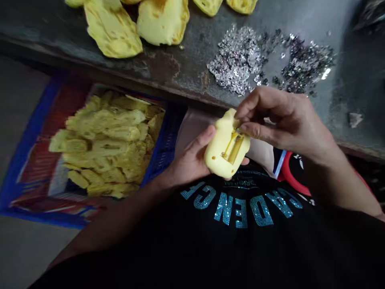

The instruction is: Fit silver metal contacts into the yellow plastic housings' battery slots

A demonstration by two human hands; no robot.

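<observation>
Apparently mid-fitting, the left hand [197, 155] cups a yellow shell [219, 149] while the right hand [275, 116] seemingly pinches a metal bit [238, 130] at its far right side, likely needing alignment.

I see the grey workbench [339, 108], a blue crate [40, 218] before its near edge on the left, a red-rimmed object [290, 174] before that edge on the right, and a small pale lump [355, 119] on its top.

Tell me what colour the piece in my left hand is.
The piece in your left hand is pale yellow, as the head view shows.
</observation>
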